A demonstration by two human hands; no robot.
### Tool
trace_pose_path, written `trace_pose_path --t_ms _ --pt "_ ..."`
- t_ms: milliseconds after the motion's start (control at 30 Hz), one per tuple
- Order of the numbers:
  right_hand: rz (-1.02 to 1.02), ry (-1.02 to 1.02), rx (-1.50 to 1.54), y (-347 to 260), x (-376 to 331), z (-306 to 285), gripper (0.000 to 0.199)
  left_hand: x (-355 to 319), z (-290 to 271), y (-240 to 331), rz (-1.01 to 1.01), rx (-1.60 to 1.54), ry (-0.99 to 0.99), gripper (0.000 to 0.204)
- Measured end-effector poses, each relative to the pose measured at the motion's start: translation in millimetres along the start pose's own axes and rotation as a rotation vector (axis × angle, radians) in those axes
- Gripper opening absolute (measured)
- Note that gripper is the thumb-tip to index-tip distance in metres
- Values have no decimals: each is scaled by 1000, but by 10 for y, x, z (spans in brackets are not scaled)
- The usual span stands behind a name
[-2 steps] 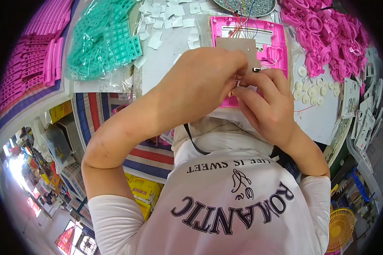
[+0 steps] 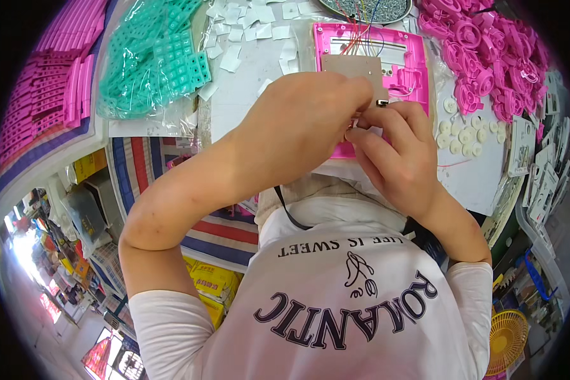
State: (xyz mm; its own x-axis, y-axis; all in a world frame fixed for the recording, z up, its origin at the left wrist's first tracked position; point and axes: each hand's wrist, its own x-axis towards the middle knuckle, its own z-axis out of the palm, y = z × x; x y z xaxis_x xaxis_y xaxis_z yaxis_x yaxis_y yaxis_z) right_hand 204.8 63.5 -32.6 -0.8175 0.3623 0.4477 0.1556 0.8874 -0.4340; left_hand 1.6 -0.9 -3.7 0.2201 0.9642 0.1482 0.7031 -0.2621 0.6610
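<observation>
A pink plastic housing (image 2: 415, 57) lies on the table in front of me, and a brown circuit board (image 2: 348, 63) with thin coloured wires (image 2: 361, 35) rests over it. A small black-and-metal part (image 2: 382, 102) shows at the board's lower right edge. My left hand (image 2: 310, 117) reaches across the near part of the housing with its fingers bent closed. Against its fingertips my right hand (image 2: 396, 149) is pinched, thumb and forefinger together. Whatever the fingertips hold is too small and too covered to make out; a bit of copper or pale colour glints between them.
White paper squares (image 2: 259, 31) lie scattered left of the housing, beside a clear bag of teal button sheets (image 2: 158, 69). On the right are heaped pink parts (image 2: 481, 57) and small white wheels (image 2: 465, 136). A metal dish of screws (image 2: 386, 9) stands at the back.
My left hand has turned and shifted very slightly to the right at the fingertips. My right hand stays in nearly the same place.
</observation>
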Motion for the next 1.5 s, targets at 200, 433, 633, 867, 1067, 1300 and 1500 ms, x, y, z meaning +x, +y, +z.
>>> trace_pose_path --t_ms 200,433,633,867,1067,1300,1500 --pt "-3 -15 -63 -39 -19 29 24 -97 133 -59 51 55 33 29" --pt "12 -50 -134 -83 18 -5 23 -166 264 -182 246 44 210 37" --pt "36 -75 -138 -99 55 -2 22 -208 275 -202 291 8 228 39" --pt "37 -302 -156 -165 75 -175 29 -193 269 -197 216 -4 198 37" --pt "79 -354 -122 -194 14 -233 32 -203 111 -103 61 -115 87 41" --pt "100 -331 -59 -160 -20 -211 33 -225 225 -134 67 -59 144 44" --pt "114 -295 -40 -129 -39 -203 38 -84 -178 -276 -161 13 702 43"
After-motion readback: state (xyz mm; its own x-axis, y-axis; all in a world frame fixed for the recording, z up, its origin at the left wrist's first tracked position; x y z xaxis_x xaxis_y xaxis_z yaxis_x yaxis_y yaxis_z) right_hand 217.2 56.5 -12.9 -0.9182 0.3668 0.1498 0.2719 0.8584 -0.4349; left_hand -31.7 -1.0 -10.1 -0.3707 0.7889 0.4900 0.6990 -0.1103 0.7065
